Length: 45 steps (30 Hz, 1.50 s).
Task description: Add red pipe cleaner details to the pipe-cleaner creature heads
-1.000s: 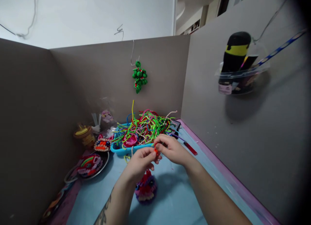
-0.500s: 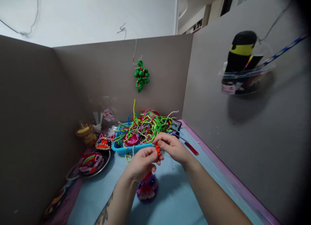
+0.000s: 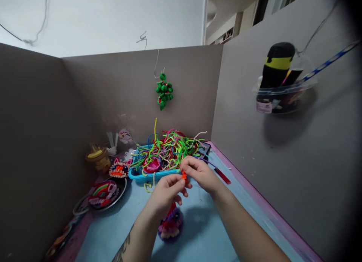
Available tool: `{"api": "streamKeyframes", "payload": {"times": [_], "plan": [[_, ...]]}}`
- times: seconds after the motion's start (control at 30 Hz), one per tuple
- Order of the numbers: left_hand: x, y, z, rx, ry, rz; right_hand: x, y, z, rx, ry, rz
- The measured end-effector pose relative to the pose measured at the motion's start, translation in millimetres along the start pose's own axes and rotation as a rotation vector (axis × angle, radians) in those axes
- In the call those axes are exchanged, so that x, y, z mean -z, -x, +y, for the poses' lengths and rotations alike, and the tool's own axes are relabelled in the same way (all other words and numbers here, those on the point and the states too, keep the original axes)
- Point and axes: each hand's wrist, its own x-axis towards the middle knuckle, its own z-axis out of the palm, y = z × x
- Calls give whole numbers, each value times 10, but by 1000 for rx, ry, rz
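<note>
So I'm pinching a little orange fuzzy piece [image 3: 184, 176] between both hands, right above the middle of the table. My left hand [image 3: 169, 188] is gripping the lower part between thumb and fingers, with the other fingers hanging loosely curled. My right hand [image 3: 199, 173] is pinching the upper end, thumb against the fingertips.

Just below my left hand, a purple and red fuzzy figure [image 3: 170, 226] is sitting on the light blue table cover [image 3: 203, 235], throwing a soft shadow to the right. Beyond my hands a blue tray [image 3: 135, 176] is overflowing with a wild tangle of pipe cleaners [image 3: 177, 147], and a yellow squiggle [image 3: 147, 187] is lying just in front of it. Over on the right, a red-handled tool [image 3: 223, 175] is resting near the pink border [image 3: 251, 196] of the table.

Off to the left, a round plate [image 3: 125, 190] is holding a rainbow piece [image 3: 103, 192], and an orange and peach piece [image 3: 118, 169] is lying just behind it. A brown pot [image 3: 101, 162] is standing in the corner shade.

Grey panels [image 3: 113, 88] are boxing me in on three sides. A green ornament [image 3: 164, 93] is dangling from a wire on the back one, and a clear tub [image 3: 278, 105] stuffed with stuff is hanging on the right. Above that, a white wall [image 3: 113, 20] is showing, with a slice of another room [image 3: 229, 17] peeking in.
</note>
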Motion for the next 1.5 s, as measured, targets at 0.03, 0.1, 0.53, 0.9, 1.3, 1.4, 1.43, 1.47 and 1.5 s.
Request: {"api": "streamKeyframes", "payload": {"times": [0.03,0.1,0.53,0.9,1.3,1.4,1.43,1.47,1.5], "plan": [[0,-2,-7,-3,-10,13,3,1,13,1,7,-1],[6,-6,-15,-9,-22,33,11,4,32,-5,17,1],[16,-9,19,-62,-150,59,-53,8,-11,-35,-80,-38],[14,-29,8,4,-32,79,-10,15,-23,95,117,-44],[14,-26,20,31,49,64,-22,13,-12,90,125,-43],[23,-24,10,33,48,52,-34,15,-17,72,100,-34],[25,-23,15,36,51,51,-40,15,-19,55,85,-32],[26,-22,23,40,56,48,-45,14,-18,31,62,-26],[27,-20,35,47,64,44,-50,13,-15,1,31,-14]]}}
